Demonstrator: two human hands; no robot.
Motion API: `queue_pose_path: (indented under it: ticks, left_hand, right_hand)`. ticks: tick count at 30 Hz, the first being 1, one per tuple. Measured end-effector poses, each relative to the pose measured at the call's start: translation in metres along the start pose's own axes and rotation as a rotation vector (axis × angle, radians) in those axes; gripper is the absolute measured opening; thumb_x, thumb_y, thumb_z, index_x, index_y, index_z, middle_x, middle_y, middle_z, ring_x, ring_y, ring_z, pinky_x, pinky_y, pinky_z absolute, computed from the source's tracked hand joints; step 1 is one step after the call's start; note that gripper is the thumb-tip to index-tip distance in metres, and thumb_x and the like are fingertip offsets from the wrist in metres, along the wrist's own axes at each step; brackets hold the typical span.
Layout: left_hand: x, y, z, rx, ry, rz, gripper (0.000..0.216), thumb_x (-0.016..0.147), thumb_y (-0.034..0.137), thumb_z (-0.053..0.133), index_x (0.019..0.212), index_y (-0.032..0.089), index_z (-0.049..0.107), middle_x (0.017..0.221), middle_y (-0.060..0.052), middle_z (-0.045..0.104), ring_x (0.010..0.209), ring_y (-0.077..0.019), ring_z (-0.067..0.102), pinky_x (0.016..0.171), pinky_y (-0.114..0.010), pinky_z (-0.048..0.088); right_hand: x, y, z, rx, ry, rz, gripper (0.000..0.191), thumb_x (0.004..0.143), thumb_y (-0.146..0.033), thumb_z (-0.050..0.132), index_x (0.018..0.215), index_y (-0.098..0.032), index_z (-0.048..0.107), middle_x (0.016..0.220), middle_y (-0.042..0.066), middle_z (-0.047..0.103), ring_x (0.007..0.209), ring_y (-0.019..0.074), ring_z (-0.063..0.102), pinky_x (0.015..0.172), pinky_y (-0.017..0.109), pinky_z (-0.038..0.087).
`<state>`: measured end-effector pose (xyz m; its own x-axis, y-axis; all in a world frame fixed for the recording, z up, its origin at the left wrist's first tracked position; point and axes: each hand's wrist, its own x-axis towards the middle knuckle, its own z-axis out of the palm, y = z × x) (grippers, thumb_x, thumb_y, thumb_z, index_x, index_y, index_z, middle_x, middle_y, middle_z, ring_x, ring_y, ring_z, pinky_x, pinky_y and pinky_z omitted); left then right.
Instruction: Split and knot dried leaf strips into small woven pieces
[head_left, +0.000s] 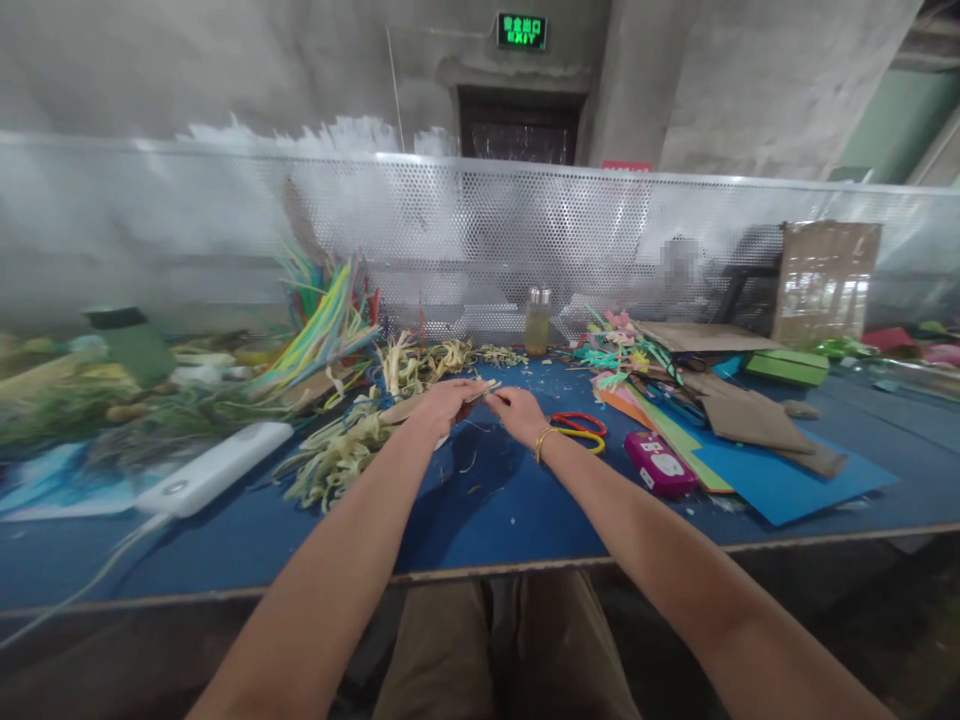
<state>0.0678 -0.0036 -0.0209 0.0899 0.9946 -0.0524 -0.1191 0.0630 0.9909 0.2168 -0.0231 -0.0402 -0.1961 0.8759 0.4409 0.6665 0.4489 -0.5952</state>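
Note:
My left hand point(450, 402) and my right hand point(519, 413) meet above the middle of the blue table, fingertips closed in a pinch. Between them is a small pale strip point(491, 387) that looks like dry husk or straw; its full shape is hidden by my fingers. Beside my left forearm lies a heap of pale, knotted dry strips point(341, 455). Close to my right wrist are red and yellow loops point(579, 430), like scissor handles. A purple box point(660, 464) lies farther right.
A white power strip point(217, 468) with a cable lies at left, near a green bottle point(131, 345) and bundled coloured strips point(326, 320). A glass bottle point(537, 325) stands at the back before a perforated metal screen point(480, 220). Blue paper point(780, 490) and cardboard point(757, 420) lie at right.

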Motion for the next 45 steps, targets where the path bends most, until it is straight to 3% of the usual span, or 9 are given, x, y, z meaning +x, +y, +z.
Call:
queue_pose_path:
  ticks: [4, 10, 18, 28, 32, 36, 39, 42, 45]
  left_hand:
    - [-0.006, 0.006, 0.006, -0.066, 0.016, -0.058, 0.038, 0.053, 0.041, 0.079, 0.08, 0.018, 0.067, 0.077, -0.006, 0.068, 0.068, -0.016, 0.061, 0.057, -0.025, 0.042]
    - [-0.003, -0.001, 0.006, -0.006, -0.003, 0.028, 0.027, 0.05, 0.031, 0.081, 0.067, 0.016, 0.066, 0.065, -0.003, 0.063, 0.062, -0.0128, 0.056, 0.059, -0.024, 0.04]
    - [0.006, -0.004, 0.001, 0.081, 0.088, 0.105, 0.022, 0.049, 0.025, 0.079, 0.05, 0.014, 0.06, 0.055, -0.003, 0.059, 0.054, -0.0127, 0.05, 0.055, -0.027, 0.036]
    - [0.001, 0.005, -0.002, -0.023, 0.211, 0.077, 0.032, 0.054, 0.043, 0.077, 0.069, 0.018, 0.065, 0.069, -0.003, 0.064, 0.06, -0.0132, 0.055, 0.052, -0.024, 0.035]
    - [-0.005, 0.002, 0.008, -0.033, 0.066, 0.058, 0.039, 0.06, 0.05, 0.072, 0.078, 0.017, 0.068, 0.08, -0.006, 0.067, 0.067, -0.014, 0.058, 0.055, -0.024, 0.036]
    - [-0.013, -0.004, 0.022, -0.023, -0.112, 0.095, 0.036, 0.058, 0.04, 0.076, 0.083, 0.016, 0.069, 0.065, -0.002, 0.064, 0.053, -0.0123, 0.053, 0.051, -0.025, 0.036]
    - [-0.014, -0.002, 0.027, -0.111, -0.089, 0.133, 0.033, 0.059, 0.037, 0.075, 0.084, 0.016, 0.069, 0.065, -0.001, 0.064, 0.048, -0.0109, 0.051, 0.049, -0.025, 0.037]
    - [-0.012, 0.003, 0.026, -0.143, 0.014, 0.166, 0.028, 0.06, 0.035, 0.075, 0.08, 0.016, 0.069, 0.068, -0.002, 0.066, 0.053, -0.0108, 0.054, 0.051, -0.024, 0.039]
    - [-0.013, 0.003, 0.028, -0.062, -0.077, 0.062, 0.026, 0.059, 0.032, 0.077, 0.076, 0.015, 0.068, 0.063, -0.003, 0.065, 0.053, -0.0121, 0.056, 0.052, -0.024, 0.04]
  right_hand:
    - [0.004, 0.01, 0.006, 0.312, 0.053, 0.207, 0.035, 0.081, -0.044, 0.048, 0.07, -0.015, 0.066, 0.055, -0.001, 0.055, 0.052, 0.0108, 0.044, 0.052, 0.023, 0.031]
    - [0.0, 0.006, 0.004, 0.462, -0.015, 0.171, 0.029, 0.075, -0.041, 0.056, 0.073, -0.014, 0.067, 0.064, 0.0, 0.061, 0.057, 0.011, 0.047, 0.056, 0.023, 0.033]
    - [-0.004, -0.004, -0.004, -0.005, 0.011, -0.183, 0.017, 0.076, -0.027, 0.058, 0.064, -0.018, 0.067, 0.07, 0.005, 0.064, 0.072, 0.0163, 0.052, 0.069, 0.027, 0.033]
    - [0.001, 0.008, 0.009, 0.701, -0.112, 0.263, 0.029, 0.079, -0.043, 0.053, 0.074, -0.016, 0.064, 0.061, 0.0, 0.059, 0.05, 0.0095, 0.046, 0.051, 0.023, 0.034]
    - [0.001, 0.006, 0.008, 0.908, -0.042, 0.352, 0.03, 0.077, -0.045, 0.053, 0.08, -0.017, 0.061, 0.063, -0.001, 0.058, 0.05, 0.0089, 0.045, 0.048, 0.022, 0.032]
    - [-0.003, -0.001, 0.011, 0.825, -0.061, 0.307, 0.032, 0.077, -0.047, 0.053, 0.066, -0.017, 0.056, 0.055, -0.002, 0.055, 0.048, 0.0091, 0.045, 0.048, 0.023, 0.033]
    - [-0.004, -0.003, 0.009, 0.727, -0.045, 0.285, 0.038, 0.074, -0.052, 0.054, 0.063, -0.016, 0.057, 0.058, 0.0, 0.057, 0.052, 0.0105, 0.048, 0.051, 0.023, 0.034]
    - [-0.002, 0.0, -0.004, 0.69, 0.169, 0.311, 0.039, 0.069, -0.055, 0.058, 0.075, -0.016, 0.063, 0.076, 0.003, 0.064, 0.067, 0.013, 0.053, 0.058, 0.023, 0.037]
    - [0.001, 0.006, -0.017, 0.821, 0.234, 0.317, 0.04, 0.066, -0.053, 0.062, 0.086, -0.018, 0.064, 0.087, 0.003, 0.065, 0.076, 0.0128, 0.054, 0.061, 0.023, 0.038]
